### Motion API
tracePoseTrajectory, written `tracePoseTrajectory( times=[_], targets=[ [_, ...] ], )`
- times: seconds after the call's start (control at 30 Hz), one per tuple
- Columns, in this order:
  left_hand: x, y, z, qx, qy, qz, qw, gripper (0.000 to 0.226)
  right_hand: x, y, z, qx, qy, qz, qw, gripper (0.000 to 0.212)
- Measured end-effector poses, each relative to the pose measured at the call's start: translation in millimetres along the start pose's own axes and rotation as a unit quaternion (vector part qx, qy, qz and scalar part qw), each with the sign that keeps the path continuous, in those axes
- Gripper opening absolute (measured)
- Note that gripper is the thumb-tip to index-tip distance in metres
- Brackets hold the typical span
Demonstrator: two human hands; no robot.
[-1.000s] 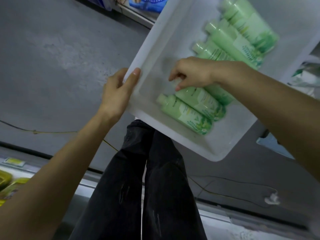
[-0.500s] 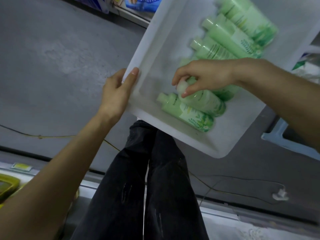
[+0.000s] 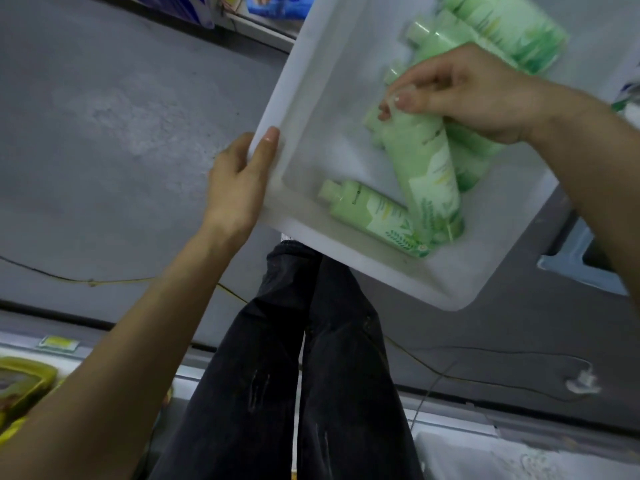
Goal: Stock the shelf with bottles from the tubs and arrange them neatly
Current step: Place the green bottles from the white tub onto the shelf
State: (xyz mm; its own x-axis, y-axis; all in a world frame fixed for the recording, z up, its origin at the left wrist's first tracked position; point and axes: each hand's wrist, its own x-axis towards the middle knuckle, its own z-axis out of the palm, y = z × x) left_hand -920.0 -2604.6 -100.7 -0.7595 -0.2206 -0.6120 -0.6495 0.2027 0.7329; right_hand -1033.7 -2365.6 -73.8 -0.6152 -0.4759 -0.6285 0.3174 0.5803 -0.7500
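A white tub (image 3: 408, 282) is held above the grey floor. My left hand (image 3: 239, 181) grips its left rim, thumb over the edge. Inside it my right hand (image 3: 464, 95) pinches the neck end of a pale green bottle (image 3: 426, 168) and tilts it up, its base low in the tub. Another green bottle (image 3: 370, 216) lies flat near the tub's near corner. Several more green bottles (image 3: 498, 29) lie at the far end, partly hidden behind my right hand.
My legs in dark trousers (image 3: 294, 375) stand below the tub. A shelf edge with blue packages (image 3: 277, 8) runs along the top. A yellow cord (image 3: 121, 280) crosses the floor. Yellow packs (image 3: 20, 386) sit at the lower left, a pale blue crate (image 3: 581, 265) at the right.
My right hand closed on a bottle's neck and lifted that end away from the bottle beside it, moving up and right. My left hand stayed on the rim.
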Motion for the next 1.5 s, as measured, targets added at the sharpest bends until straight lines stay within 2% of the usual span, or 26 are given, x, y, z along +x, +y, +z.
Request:
tracePoseTrajectory(
  times=[0.1, 0.17, 0.23, 0.3, 0.33, 0.4, 0.47, 0.53, 0.57, 0.7, 0.8, 0.9, 1.03, 1.13, 1.23, 1.43, 1.5],
  targets=[
    [-0.7, -1.3, -0.2, 0.017, 0.004, -0.010, 1.000, 0.032, -5.6, -2.5, 5.2, 0.107, 0.017, 0.023, 0.994, 0.032],
    [-4.7, -1.5, 0.7, 0.055, 0.028, 0.015, 0.998, 0.032, -11.1, -5.6, 16.8, 0.155, 0.042, 0.036, 0.986, 0.028],
    [-13.3, 3.1, 0.4, 0.122, 0.073, 0.101, 0.985, 0.036, -18.1, -9.7, 28.3, 0.205, 0.087, 0.051, 0.973, 0.022],
    [-23.3, 14.4, 0.0, 0.149, 0.096, 0.187, 0.966, 0.034, -28.1, -15.5, 36.5, 0.254, 0.129, 0.062, 0.956, 0.025],
    [-28.3, 21.0, -0.1, 0.139, 0.086, 0.208, 0.964, 0.031, -34.0, -18.6, 39.5, 0.276, 0.142, 0.065, 0.948, 0.025],
    [-40.9, 36.2, 2.3, 0.088, 0.008, 0.197, 0.976, 0.028, -47.3, -24.9, 45.0, 0.317, 0.155, 0.065, 0.934, 0.023],
    [-58.9, 54.7, 6.8, 0.000, -0.110, 0.116, 0.987, 0.030, -62.8, -35.9, 48.1, 0.344, 0.161, 0.061, 0.923, 0.029],
    [-79.1, 74.9, 11.8, -0.084, -0.197, 0.036, 0.976, 0.032, -80.1, -52.5, 46.2, 0.344, 0.174, 0.050, 0.921, 0.031],
    [-89.5, 84.8, 12.9, -0.100, -0.223, 0.022, 0.970, 0.033, -89.8, -62.9, 43.7, 0.338, 0.180, 0.042, 0.923, 0.030],
    [-127.1, 126.4, 7.6, -0.094, -0.262, 0.061, 0.958, 0.033, -137.3, -112.3, 22.4, 0.316, 0.239, 0.010, 0.918, 0.021],
    [-155.7, 166.3, -0.2, -0.110, -0.282, 0.089, 0.949, 0.030, -177.0, -156.9, 4.8, 0.286, 0.333, -0.004, 0.899, 0.018],
    [-185.8, 211.5, -6.1, -0.118, -0.275, 0.115, 0.947, 0.010, -216.1, -202.2, -5.6, 0.226, 0.438, -0.039, 0.869, 0.020],
    [-223.7, 273.3, -9.5, -0.114, -0.293, 0.169, 0.934, 0.017, -276.8, -243.8, -14.2, 0.255, 0.531, -0.096, 0.802, 0.005],
    [-247.7, 316.9, -1.7, -0.132, -0.328, 0.195, 0.915, 0.020, -325.8, -260.4, -19.6, 0.300, 0.551, -0.135, 0.767, 0.026],
    [-267.0, 361.4, 11.9, -0.173, -0.354, 0.201, 0.897, 0.035, -368.8, -267.2, -29.0, 0.277, 0.570, -0.139, 0.761, 0.031],
    [-299.2, 447.6, 49.1, -0.163, -0.366, 0.301, 0.865, 0.030, -425.6, -274.9, -68.4, 0.318, 0.485, -0.176, 0.795, 0.028],
    [-308.6, 470.2, 63.9, -0.176, -0.367, 0.322, 0.855, 0.033, -436.6, -272.5, -83.5, 0.318, 0.470, -0.192, 0.801, 0.035]
  ],
)
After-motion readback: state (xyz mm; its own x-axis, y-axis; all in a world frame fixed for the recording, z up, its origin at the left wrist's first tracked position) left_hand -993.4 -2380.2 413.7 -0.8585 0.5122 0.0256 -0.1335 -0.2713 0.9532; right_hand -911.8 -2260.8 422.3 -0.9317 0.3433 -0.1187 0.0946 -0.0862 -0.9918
